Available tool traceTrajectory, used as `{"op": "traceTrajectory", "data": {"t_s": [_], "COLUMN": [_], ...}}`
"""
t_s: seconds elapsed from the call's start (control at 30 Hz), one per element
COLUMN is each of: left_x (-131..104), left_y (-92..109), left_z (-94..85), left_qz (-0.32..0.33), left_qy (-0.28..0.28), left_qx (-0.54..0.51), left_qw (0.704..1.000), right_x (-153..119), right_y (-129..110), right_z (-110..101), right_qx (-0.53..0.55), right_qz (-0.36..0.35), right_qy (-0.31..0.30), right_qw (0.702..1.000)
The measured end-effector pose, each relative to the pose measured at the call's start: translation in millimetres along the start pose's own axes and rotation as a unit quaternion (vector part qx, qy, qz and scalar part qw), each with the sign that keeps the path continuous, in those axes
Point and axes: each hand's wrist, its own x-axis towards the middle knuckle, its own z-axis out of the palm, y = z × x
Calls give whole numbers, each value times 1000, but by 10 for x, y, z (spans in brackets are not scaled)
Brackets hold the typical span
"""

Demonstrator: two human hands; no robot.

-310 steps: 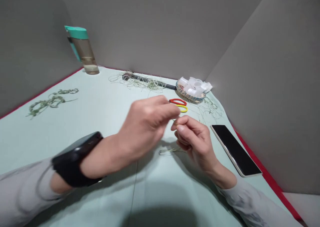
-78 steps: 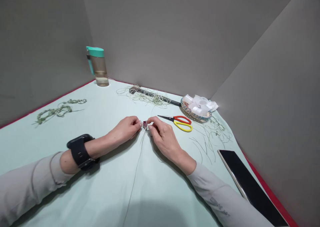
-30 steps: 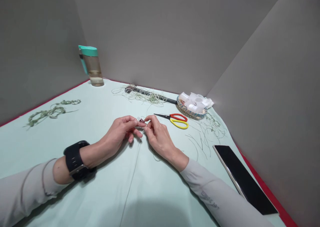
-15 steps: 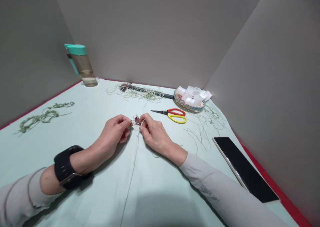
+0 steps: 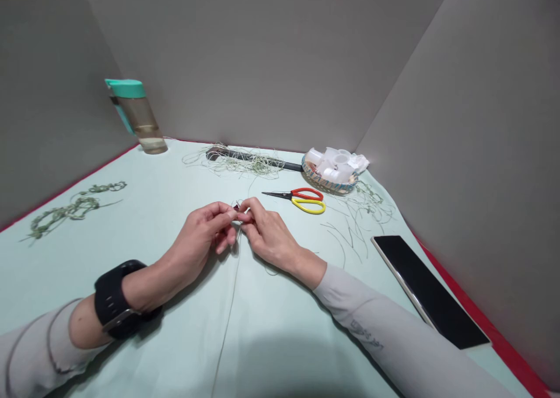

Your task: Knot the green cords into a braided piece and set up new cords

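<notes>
My left hand and my right hand meet fingertip to fingertip over the middle of the table. Between them sits a small dark red piece, mostly covered by the fingers, with fine strands about it. My right thumb and fingers pinch it from the right. The left thumb and forefinger are closed at its left side, on thin cord as far as I can see. A long pale cord runs from under the fingertips down toward the near table edge. Scissors with one red and one yellow handle lie just beyond my right hand.
Behind are a dark rod draped with loose cords and a woven basket of white spools. A water bottle stands back left, near knotted green cords. On the right lie cord scraps and a black-screened tablet.
My left fingertips have moved right, onto the dark red piece and against my right fingers, covering more of it. The view has shifted slightly.
</notes>
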Motion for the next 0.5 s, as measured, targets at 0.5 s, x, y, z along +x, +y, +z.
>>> {"op": "traceTrajectory", "data": {"t_s": [0.5], "left_x": [-67], "left_y": [-86], "left_z": [14], "left_qz": [71], "left_qy": [-12], "left_qx": [135], "left_qw": [988], "right_x": [25], "right_y": [-47], "right_z": [-45], "right_qx": [45], "right_qz": [50], "right_qy": [35], "right_qw": [997]}}
